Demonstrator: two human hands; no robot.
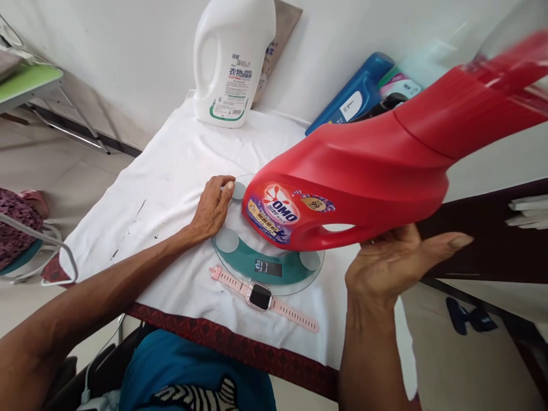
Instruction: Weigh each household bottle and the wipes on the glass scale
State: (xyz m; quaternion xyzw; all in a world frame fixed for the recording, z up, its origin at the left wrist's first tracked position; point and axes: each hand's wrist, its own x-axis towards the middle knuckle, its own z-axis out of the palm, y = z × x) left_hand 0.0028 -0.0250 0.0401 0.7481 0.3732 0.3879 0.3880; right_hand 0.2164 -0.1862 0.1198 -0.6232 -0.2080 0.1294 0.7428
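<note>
A round glass bathroom scale (250,264) with a teal band and a small display lies on the white cloth. My left hand (214,204) is at its left rim, fingers together and bent, thumb against the edge. Over the scale leans a big red OMO laundry detergent bottle (355,171), its neck and cap tilted up to the right. My right hand (387,264) holds it from below near the handle, thumb stretched out and fingers partly hidden behind the bottle. Whether the bottle's base touches the scale I cannot tell. A pink smartwatch (260,296) lies in front of the scale.
A white detergent jug (233,63) stands at the back by the wall, with a brown packet (285,34) behind it. A blue bottle (351,94) and other bottles are behind the red one. Dark slippers (468,317) lie on the floor at right, a green folding table (32,80) stands left.
</note>
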